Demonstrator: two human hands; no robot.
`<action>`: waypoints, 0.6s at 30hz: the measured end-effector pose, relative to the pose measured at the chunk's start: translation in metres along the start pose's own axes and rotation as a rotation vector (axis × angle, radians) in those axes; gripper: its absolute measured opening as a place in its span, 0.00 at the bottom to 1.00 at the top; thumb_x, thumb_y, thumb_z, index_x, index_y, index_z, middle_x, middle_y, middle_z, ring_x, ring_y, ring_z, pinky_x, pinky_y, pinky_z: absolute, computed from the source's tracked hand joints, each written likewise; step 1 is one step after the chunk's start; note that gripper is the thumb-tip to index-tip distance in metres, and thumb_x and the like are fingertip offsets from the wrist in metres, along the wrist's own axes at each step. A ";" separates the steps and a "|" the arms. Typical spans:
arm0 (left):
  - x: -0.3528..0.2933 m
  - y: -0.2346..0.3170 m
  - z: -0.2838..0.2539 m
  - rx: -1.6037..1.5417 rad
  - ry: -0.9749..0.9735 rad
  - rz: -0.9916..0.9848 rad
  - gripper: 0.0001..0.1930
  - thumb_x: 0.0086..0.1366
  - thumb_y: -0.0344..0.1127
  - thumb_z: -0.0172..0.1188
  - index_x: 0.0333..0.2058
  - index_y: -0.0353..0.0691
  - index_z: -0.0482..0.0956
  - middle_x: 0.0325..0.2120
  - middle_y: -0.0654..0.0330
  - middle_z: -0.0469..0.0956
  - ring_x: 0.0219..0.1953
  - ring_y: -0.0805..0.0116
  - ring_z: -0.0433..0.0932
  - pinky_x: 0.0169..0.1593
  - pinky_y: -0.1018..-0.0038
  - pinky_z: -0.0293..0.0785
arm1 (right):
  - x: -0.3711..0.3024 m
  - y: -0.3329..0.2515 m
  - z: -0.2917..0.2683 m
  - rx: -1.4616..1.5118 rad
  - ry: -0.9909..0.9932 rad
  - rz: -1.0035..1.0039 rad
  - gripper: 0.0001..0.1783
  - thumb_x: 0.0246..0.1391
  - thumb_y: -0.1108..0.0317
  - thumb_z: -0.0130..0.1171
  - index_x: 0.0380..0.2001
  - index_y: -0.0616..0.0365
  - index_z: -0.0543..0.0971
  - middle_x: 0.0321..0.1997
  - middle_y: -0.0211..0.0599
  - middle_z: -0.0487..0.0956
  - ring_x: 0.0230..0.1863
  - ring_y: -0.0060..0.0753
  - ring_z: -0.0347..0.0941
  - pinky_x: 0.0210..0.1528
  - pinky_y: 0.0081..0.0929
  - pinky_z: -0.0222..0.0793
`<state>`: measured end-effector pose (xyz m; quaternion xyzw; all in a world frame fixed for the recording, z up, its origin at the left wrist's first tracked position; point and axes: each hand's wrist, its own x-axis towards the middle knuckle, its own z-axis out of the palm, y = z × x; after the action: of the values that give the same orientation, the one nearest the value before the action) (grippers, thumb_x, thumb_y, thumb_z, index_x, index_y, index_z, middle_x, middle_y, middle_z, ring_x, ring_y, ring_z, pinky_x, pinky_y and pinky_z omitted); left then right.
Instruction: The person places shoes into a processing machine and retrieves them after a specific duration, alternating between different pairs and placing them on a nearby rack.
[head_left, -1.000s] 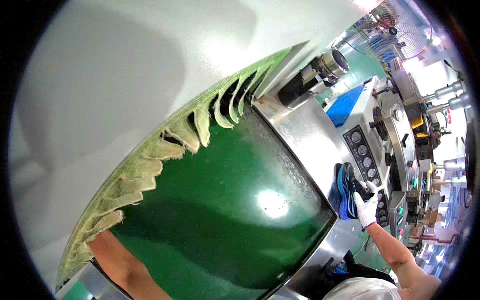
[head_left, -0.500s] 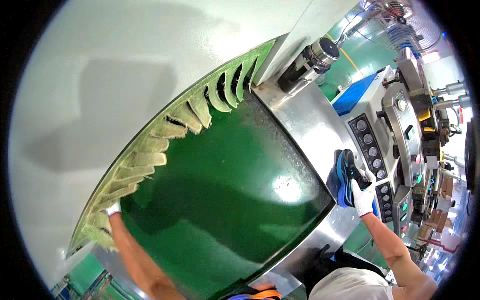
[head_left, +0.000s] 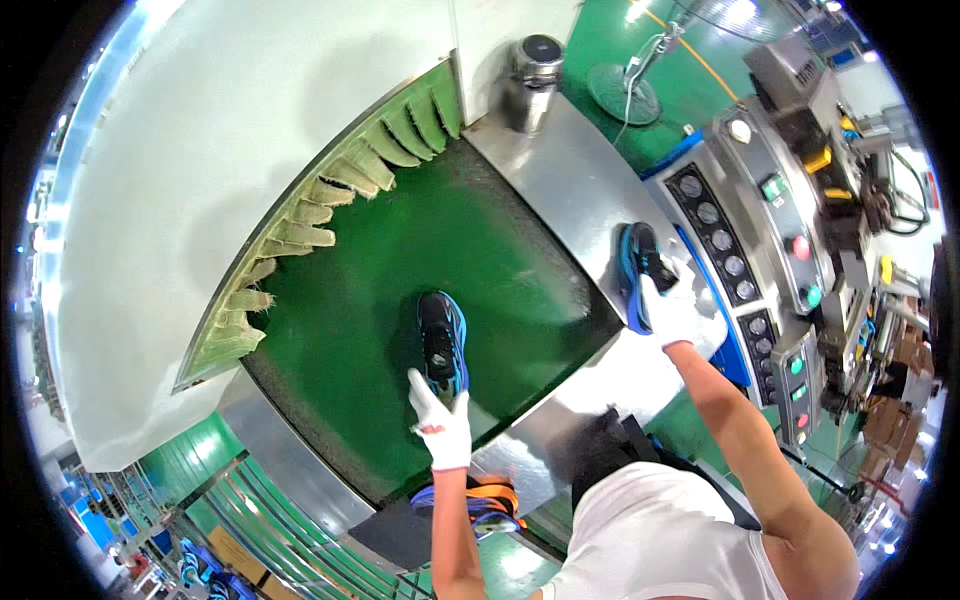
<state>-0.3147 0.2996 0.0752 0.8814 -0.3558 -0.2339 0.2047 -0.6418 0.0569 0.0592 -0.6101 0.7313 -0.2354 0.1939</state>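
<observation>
A black sports shoe with a blue sole (head_left: 437,325) lies on the green belt, toe pointing away from me. My left hand (head_left: 441,430), in a white glove, has its thumb and fingers around the heel end. To the right, a similar black and blue shoe (head_left: 630,262) rests on the metal ledge beside the belt. My right hand (head_left: 668,305), also gloved in white, grips that shoe near its heel and opening; part of it is hidden by the glove.
A green fringed curtain (head_left: 320,215) hangs from the white machine housing (head_left: 250,110). A metal cylinder (head_left: 535,80) stands at the ledge's far end. Control panels with dials (head_left: 715,235) are at right. Near me lies an orange and purple shoe (head_left: 490,500); a rail rack (head_left: 280,510) stands lower left.
My left hand has come out from the curtain at the left to the belt's near middle, with a shoe now at its fingers. My right hand stays on its shoe. The view has shifted.
</observation>
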 end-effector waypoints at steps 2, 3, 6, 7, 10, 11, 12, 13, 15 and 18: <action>0.031 -0.008 0.029 -0.068 0.105 0.116 0.49 0.58 0.38 0.74 0.72 0.36 0.54 0.66 0.38 0.64 0.67 0.39 0.66 0.69 0.52 0.64 | 0.004 0.016 0.000 -0.002 -0.035 0.036 0.39 0.53 0.56 0.73 0.63 0.59 0.68 0.59 0.53 0.80 0.60 0.50 0.78 0.64 0.39 0.71; 0.041 -0.019 0.046 -0.070 0.134 0.098 0.46 0.57 0.39 0.74 0.70 0.37 0.58 0.63 0.40 0.68 0.64 0.41 0.69 0.67 0.53 0.67 | 0.002 -0.007 -0.014 -0.039 -0.127 0.043 0.41 0.53 0.52 0.71 0.64 0.58 0.67 0.58 0.53 0.80 0.59 0.52 0.78 0.63 0.40 0.71; 0.044 -0.003 0.055 -0.109 0.197 0.033 0.37 0.56 0.41 0.75 0.63 0.40 0.69 0.56 0.46 0.76 0.56 0.47 0.79 0.61 0.56 0.74 | 0.006 -0.005 -0.056 -0.060 -0.363 -0.024 0.47 0.53 0.43 0.67 0.69 0.57 0.65 0.63 0.56 0.76 0.64 0.56 0.73 0.68 0.41 0.66; 0.045 -0.001 0.056 -0.104 0.236 0.024 0.35 0.56 0.40 0.74 0.61 0.40 0.72 0.54 0.48 0.79 0.51 0.48 0.82 0.57 0.57 0.77 | 0.003 0.019 -0.060 -0.057 -0.292 -0.091 0.49 0.53 0.40 0.65 0.71 0.56 0.63 0.63 0.56 0.76 0.64 0.57 0.73 0.68 0.42 0.64; 0.051 -0.011 0.037 -0.022 0.195 -0.015 0.31 0.56 0.41 0.73 0.58 0.38 0.75 0.52 0.46 0.81 0.51 0.48 0.82 0.57 0.56 0.77 | -0.024 0.004 -0.116 -0.084 -0.430 0.017 0.55 0.54 0.33 0.61 0.75 0.54 0.58 0.66 0.58 0.74 0.66 0.60 0.71 0.71 0.43 0.60; 0.043 0.006 0.033 -0.040 0.180 -0.026 0.31 0.56 0.41 0.73 0.57 0.38 0.76 0.51 0.45 0.81 0.50 0.48 0.82 0.57 0.56 0.78 | -0.034 0.030 -0.129 -0.020 -0.409 -0.068 0.52 0.55 0.33 0.61 0.73 0.55 0.62 0.65 0.58 0.74 0.66 0.59 0.71 0.70 0.43 0.60; 0.033 0.038 0.022 -0.064 0.172 -0.036 0.31 0.56 0.41 0.73 0.57 0.37 0.76 0.51 0.45 0.82 0.50 0.47 0.82 0.56 0.56 0.78 | -0.045 0.055 -0.142 0.039 -0.392 -0.151 0.49 0.56 0.33 0.61 0.71 0.56 0.65 0.64 0.58 0.74 0.66 0.57 0.71 0.70 0.43 0.60; 0.012 0.079 0.014 -0.092 0.096 -0.071 0.32 0.56 0.40 0.73 0.58 0.37 0.75 0.52 0.44 0.80 0.52 0.47 0.81 0.58 0.56 0.76 | -0.062 0.072 -0.154 0.204 -0.343 -0.175 0.46 0.57 0.37 0.62 0.69 0.57 0.67 0.64 0.56 0.75 0.67 0.54 0.71 0.69 0.44 0.62; -0.036 0.136 0.005 -0.321 0.014 0.055 0.31 0.59 0.35 0.73 0.60 0.35 0.74 0.55 0.49 0.76 0.54 0.57 0.77 0.63 0.62 0.71 | -0.090 0.080 -0.185 0.454 -0.367 -0.089 0.41 0.59 0.44 0.66 0.67 0.58 0.70 0.64 0.53 0.74 0.67 0.47 0.71 0.70 0.44 0.64; -0.116 0.213 0.010 -1.068 -0.169 0.167 0.26 0.66 0.36 0.66 0.60 0.33 0.73 0.55 0.52 0.76 0.52 0.58 0.78 0.60 0.60 0.75 | -0.108 0.087 -0.220 0.950 -0.415 0.038 0.31 0.64 0.53 0.64 0.64 0.59 0.72 0.58 0.42 0.79 0.57 0.31 0.76 0.60 0.31 0.74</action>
<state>-0.5075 0.2402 0.2098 0.6017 -0.2713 -0.4350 0.6125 -0.8174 0.1997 0.1876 -0.4753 0.5008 -0.4120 0.5946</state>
